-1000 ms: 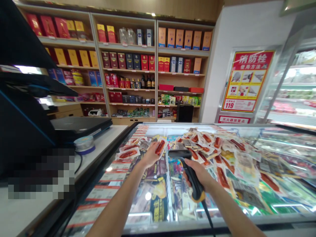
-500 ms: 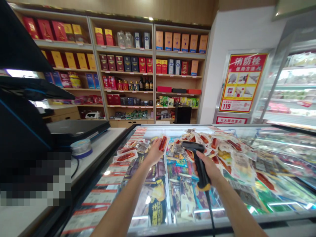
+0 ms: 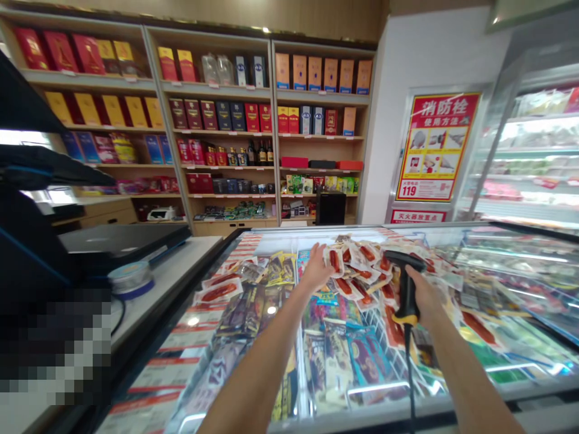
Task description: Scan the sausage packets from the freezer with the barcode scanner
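My left hand (image 3: pixel 316 268) is stretched out over the glass lid of a chest freezer (image 3: pixel 280 416) and holds a clear sausage packet (image 3: pixel 335 260) by its edge, at the left side of a heap of similar packets (image 3: pixel 375 271). My right hand (image 3: pixel 418 295) grips a black barcode scanner (image 3: pixel 404 283) with a yellow base. The scanner's head points left toward the packet, and its cable (image 3: pixel 411 386) hangs down toward me.
A white counter (image 3: pixel 176 271) on the left carries a black till screen (image 3: pixel 40 241), a flat black device (image 3: pixel 122 238) and a tape roll (image 3: pixel 129 280). Loose sausage packets (image 3: pixel 217 292) lie on the freezer's left side. Shelves of boxed goods (image 3: pixel 253 120) line the back wall; a glass-door fridge (image 3: pixel 534 157) stands right.
My left hand has carried the sausage packet rightward and further away, up to the heap. My right hand with the scanner has also shifted right and stands more upright.
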Available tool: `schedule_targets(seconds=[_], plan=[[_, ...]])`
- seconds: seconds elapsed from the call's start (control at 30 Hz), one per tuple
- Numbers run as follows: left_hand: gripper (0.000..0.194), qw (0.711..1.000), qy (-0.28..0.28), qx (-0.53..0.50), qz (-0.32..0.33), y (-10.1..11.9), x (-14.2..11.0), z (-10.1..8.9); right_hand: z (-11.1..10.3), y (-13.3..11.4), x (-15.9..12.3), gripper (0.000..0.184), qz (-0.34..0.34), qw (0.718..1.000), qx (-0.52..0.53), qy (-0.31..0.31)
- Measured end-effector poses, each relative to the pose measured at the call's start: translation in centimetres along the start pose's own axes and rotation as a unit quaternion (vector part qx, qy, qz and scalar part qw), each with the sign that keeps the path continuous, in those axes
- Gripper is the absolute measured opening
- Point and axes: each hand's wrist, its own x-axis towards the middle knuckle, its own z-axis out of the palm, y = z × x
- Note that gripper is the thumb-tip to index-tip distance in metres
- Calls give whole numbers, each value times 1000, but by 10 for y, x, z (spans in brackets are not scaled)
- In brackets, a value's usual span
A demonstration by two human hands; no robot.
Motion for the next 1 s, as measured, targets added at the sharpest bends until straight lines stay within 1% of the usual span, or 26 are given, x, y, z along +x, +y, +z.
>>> schedule_targets(seconds=[0.07, 0.17, 0.23, 0.3, 0.37, 0.43, 0.53, 0.6, 0.7, 0.8, 0.93, 1.0], plan=[[54, 996, 39, 53, -61, -33, -5, -27, 4, -1, -4, 24, 40, 999, 12, -13], [44, 971, 97, 139, -171, -85, -20, -67, 13, 0, -12, 24, 69, 997, 31, -35], [42, 949, 125, 184, -222, -110, -32, -82, 23, 3, -18, 24, 71, 995, 36, -52], [44, 934, 140, 215, -249, -122, -41, -87, 36, 6, -26, 25, 76, 994, 28, -76], [49, 921, 132, 251, -265, -125, -44, -86, 53, 10, -35, 27, 92, 989, 19, -116], [52, 915, 108, 278, -271, -123, -41, -84, 70, 15, -44, 29, 110, 980, 11, -167], [50, 926, 70, 274, -248, -119, -36, -86, 92, 22, -55, 33, 117, 964, -14, -237], [49, 934, 56, 262, -236, -118, -35, -87, 100, 28, -60, 36, 116, 958, -48, -260], [49, 930, 63, 251, -262, -117, -34, -86, 102, 33, -63, 37, 119, 956, -74, -258], [54, 924, 65, 234, -294, -116, -29, -80, 97, 35, -62, 35, 120, 959, -58, -250], [48, 934, 45, 169, -313, -116, -17, -69, 91, 34, -60, 36, 121, 959, -40, -255], [45, 936, 48, 127, -324, -115, -14, -65, 89, 34, -60, 37, 122, 958, -34, -255]])
